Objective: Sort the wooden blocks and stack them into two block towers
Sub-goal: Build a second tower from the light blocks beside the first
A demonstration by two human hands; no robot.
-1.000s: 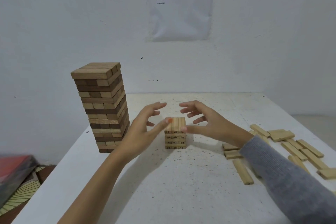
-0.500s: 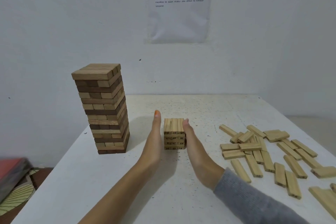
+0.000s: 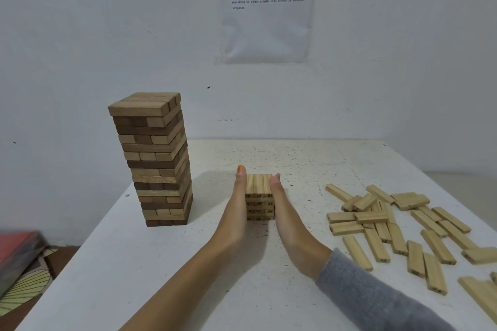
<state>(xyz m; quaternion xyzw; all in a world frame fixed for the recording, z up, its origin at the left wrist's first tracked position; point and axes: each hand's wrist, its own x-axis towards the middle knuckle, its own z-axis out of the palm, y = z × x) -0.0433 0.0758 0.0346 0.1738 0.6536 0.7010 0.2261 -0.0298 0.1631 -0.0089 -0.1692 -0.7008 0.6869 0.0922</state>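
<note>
Both hands are flat, fingers straight. Left hand point(image 3: 238, 205) and right hand point(image 3: 281, 204) press the short tower's point(image 3: 259, 197) sides.

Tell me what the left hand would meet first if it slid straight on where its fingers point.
Nothing close: the left hand points past the short stack over bare table toward the wall. The tall tower appears well off to the side.

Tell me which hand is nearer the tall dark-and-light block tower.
Left. The left hand presses flat on the short numbered tower's left side, the side facing the tall block tower; the right hand presses its right side, farther off.
</note>
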